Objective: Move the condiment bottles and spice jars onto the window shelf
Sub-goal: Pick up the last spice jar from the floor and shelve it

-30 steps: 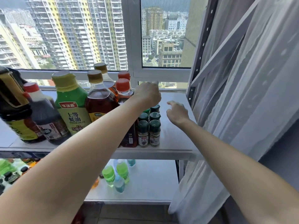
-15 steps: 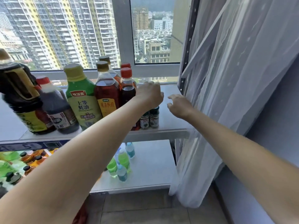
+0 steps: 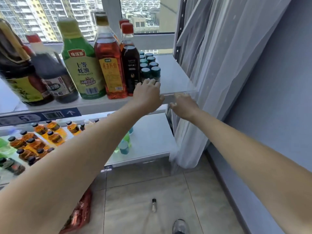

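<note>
Several condiment bottles stand on the white window shelf (image 3: 174, 76): a large dark jug (image 3: 16, 73), a dark soy bottle (image 3: 54, 75), a green oyster sauce bottle (image 3: 82, 70), an amber-red bottle (image 3: 109, 65) and a dark red-capped bottle (image 3: 130, 66). To their right, small spice jars (image 3: 150, 65) with dark green lids stand in two rows. My left hand (image 3: 147, 96) is at the shelf's front edge, its fingertips by the nearest jars, with nothing in it. My right hand (image 3: 184, 105) hovers loosely curled just below the front edge, holding nothing.
A lower shelf (image 3: 152, 132) carries many small orange drink bottles (image 3: 42, 137) and a few green and blue ones. A sheer white curtain (image 3: 211, 81) hangs right of the shelf. On the tiled floor are a small jar (image 3: 154, 204), a red packet (image 3: 81, 211) and a shoe (image 3: 180, 227).
Both hands drew back from over the spice jars to the shelf's front edge. The view tilted down, so the floor and the jar on it now show.
</note>
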